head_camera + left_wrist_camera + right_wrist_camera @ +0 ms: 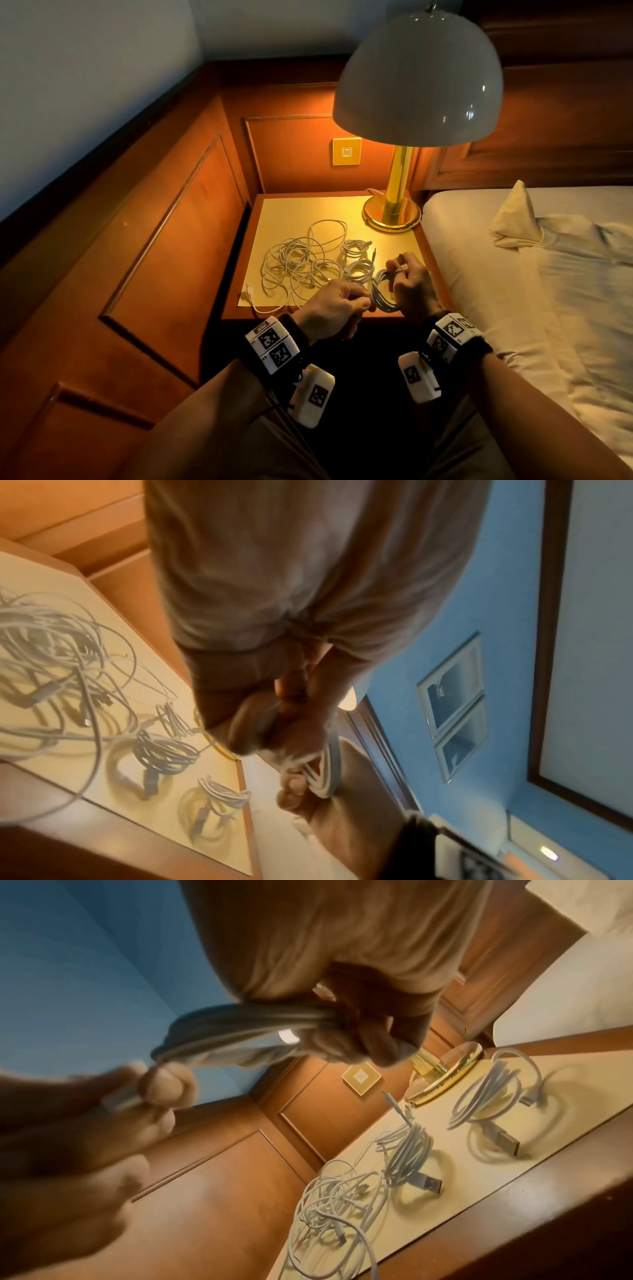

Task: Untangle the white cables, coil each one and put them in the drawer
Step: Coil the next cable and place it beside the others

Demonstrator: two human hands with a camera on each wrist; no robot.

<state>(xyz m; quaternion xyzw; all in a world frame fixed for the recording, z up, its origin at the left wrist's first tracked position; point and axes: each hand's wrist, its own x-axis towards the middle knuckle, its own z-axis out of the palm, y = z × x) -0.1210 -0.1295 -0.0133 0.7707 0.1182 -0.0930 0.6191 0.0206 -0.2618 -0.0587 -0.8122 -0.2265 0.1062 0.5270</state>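
Warm lamplight falls over a small wooden bedside table with a pale yellow top, set in a corner of orange-brown wall panelling, and I go over it from my end outward.

Nearest to me, my left hand has its fingers curled, pinching the loose end of a white cable bundle held just above the table's front edge. My right hand grips the other side of the same coil, fingers wrapped round the gathered loops. The wrist views confirm both grasps, though blur hides the finer finger detail.

Just beyond my hands lie two small finished coils of white cable: one near coil close to my knuckles and a farther coil behind it, both flat on the top with their plugs sticking out.

To the left of these sprawls the loose tangle of white cables, covering much of the middle of the top, with one strand trailing over the front edge and a plug near the front left corner.

Farther back on the right stands a brass table lamp with a grey dome shade that hangs over the rear of the surface. A brass wall switch plate sits on the panel behind. A bed with rumpled cream sheets runs along the right.

I cannot see the drawer from any view.
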